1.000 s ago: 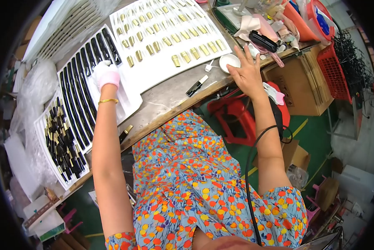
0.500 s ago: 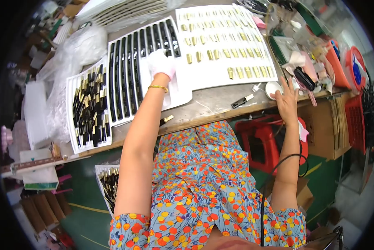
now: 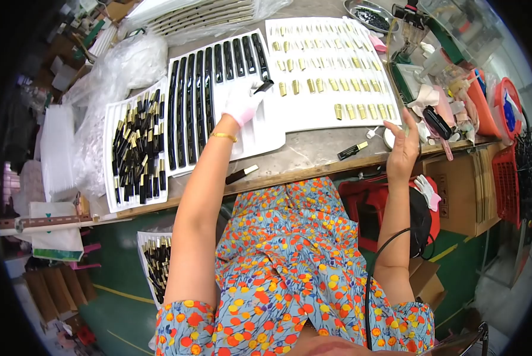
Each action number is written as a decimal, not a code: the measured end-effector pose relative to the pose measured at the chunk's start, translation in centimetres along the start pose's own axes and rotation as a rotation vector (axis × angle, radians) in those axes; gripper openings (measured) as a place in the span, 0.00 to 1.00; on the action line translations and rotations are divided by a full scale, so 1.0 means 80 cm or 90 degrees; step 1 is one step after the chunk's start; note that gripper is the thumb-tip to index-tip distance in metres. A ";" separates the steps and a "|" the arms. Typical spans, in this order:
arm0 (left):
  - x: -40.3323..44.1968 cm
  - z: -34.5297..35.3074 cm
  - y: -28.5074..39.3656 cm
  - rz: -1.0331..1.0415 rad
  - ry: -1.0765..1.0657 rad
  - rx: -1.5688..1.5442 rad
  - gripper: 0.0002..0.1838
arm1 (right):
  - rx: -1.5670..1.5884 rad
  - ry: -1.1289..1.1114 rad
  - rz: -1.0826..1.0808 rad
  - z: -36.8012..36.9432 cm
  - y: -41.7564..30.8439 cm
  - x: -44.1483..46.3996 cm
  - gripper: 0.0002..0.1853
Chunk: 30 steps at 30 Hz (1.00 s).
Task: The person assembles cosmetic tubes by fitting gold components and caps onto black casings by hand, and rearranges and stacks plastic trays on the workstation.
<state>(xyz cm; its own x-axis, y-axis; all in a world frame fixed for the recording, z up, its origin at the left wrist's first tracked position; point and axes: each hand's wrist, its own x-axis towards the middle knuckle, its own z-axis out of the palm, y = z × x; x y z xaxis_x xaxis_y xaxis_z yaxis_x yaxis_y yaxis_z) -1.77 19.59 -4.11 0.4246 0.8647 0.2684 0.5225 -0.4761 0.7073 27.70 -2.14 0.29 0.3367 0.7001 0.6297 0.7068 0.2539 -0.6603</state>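
My gloved left hand (image 3: 242,107) pinches a short black tube (image 3: 264,86) above the white tray (image 3: 270,137) that holds rows of black tubes (image 3: 190,107). Bare and with its fingers apart, my right hand (image 3: 403,139) is beside a small white dish (image 3: 390,138), which it partly covers. Gold caps (image 3: 339,85) stand in rows on a white sheet (image 3: 301,115) between the hands. A black tube with a gold end (image 3: 353,150) lies near the table edge, and another black tube (image 3: 241,174) lies below the left wrist.
A tray of jumbled black and gold tubes (image 3: 138,148) is at the left, beside clear plastic wrap (image 3: 132,62). At the right are a black case (image 3: 437,122), red baskets (image 3: 506,178) and a cardboard box (image 3: 456,193). A red stool (image 3: 361,199) stands under the table (image 3: 301,170).
The view has swung, shifting the table rightward in the picture. My left hand has lifted a black tube off the tray. My right hand has turned more upright beside the dish.
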 end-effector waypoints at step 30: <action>-0.033 0.057 0.152 -0.311 -0.220 -0.744 0.13 | 0.266 0.040 0.224 0.060 0.015 0.020 0.17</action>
<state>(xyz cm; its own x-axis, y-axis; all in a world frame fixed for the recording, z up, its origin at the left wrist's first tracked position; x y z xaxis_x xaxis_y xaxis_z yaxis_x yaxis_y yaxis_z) 6.79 10.79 0.80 0.6327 0.7387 -0.2323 -0.1957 0.4427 0.8750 26.13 2.52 -1.47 0.5533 0.7531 0.3560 0.2419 0.2637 -0.9338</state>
